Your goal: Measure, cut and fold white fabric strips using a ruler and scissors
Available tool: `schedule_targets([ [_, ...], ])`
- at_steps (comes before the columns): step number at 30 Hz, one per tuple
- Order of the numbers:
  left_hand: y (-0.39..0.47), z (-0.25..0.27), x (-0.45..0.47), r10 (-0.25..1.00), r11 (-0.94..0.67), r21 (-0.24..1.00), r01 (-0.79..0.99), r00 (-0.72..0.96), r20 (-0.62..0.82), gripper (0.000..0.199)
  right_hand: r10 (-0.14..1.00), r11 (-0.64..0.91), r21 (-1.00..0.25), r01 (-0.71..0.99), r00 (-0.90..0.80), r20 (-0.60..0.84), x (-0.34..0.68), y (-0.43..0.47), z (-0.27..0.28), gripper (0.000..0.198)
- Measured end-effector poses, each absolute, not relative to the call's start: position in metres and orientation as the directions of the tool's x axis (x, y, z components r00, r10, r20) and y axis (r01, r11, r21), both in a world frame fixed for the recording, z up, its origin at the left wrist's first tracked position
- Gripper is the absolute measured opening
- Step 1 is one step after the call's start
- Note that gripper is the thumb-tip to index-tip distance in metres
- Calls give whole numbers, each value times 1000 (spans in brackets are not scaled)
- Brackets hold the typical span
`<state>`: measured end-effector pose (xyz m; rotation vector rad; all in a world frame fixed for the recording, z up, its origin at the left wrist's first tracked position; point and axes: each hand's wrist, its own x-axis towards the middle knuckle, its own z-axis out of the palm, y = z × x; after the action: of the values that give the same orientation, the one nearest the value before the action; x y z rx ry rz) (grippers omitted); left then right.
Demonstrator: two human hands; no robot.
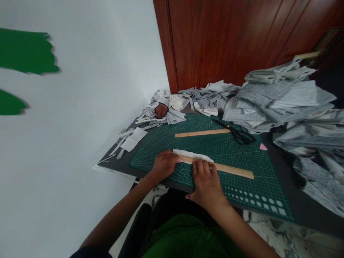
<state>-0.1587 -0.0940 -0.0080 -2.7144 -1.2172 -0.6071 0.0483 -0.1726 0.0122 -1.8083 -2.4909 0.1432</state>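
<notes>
Wooden ruler (233, 170) laid across white strip (193, 154) on green cutting mat (247, 157).
Left hand (164, 166) bends over the strip's left end, grip not determinable; right hand (206, 182), apart from it, presses with loose fingers, presumably pinning the ruler steady. Table (301, 208) edge runs close in front; room opens between ruler and scissors (233, 131), then heaped fabric (268, 104) crowds the right.

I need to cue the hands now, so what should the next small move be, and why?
Probably press the near ruler flat with the right hand: its fingers already lie on the ruler, which runs along the white cloth, while the left hand is at the left end. A slip could spoil that alignment.
</notes>
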Motion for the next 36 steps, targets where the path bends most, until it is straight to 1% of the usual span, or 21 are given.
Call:
schedule_targets([
  [6,-98,-7,-148,690,-676,36,736,616,379,23,951,308,-110,945,-310,0,48,-173,12,132],
  [11,-105,2,-163,705,-638,-81,766,622,341,22,951,308,-116,944,-309,12,48,-173,13,126],
  [15,-105,5,-180,703,-613,-167,772,630,329,22,954,297,-95,950,-300,-11,48,-173,15,128],
  [21,-105,8,-199,687,-599,-233,766,641,341,29,951,305,-77,949,-307,-22,48,-173,16,132],
  [24,-105,6,-206,661,-593,-240,769,634,402,30,953,300,-84,950,-303,-28,47,-173,15,132],
  [27,-106,1,-202,606,-607,-150,780,577,548,27,954,293,-95,951,-297,-29,47,-173,15,130],
  [29,-108,-3,-188,571,-651,-48,758,530,627,22,954,294,-99,951,-298,-20,47,-173,16,130],
  [31,-111,-3,-166,558,-713,72,697,503,660,19,953,299,-105,949,-301,-11,47,-173,16,131],
  [34,-117,-2,-123,604,-755,271,597,471,644,21,947,319,-128,939,-319,24,50,-173,14,131],
  [36,-119,-3,-97,698,-692,471,547,339,630,18,939,343,-155,926,-337,67,53,-173,12,131],
])
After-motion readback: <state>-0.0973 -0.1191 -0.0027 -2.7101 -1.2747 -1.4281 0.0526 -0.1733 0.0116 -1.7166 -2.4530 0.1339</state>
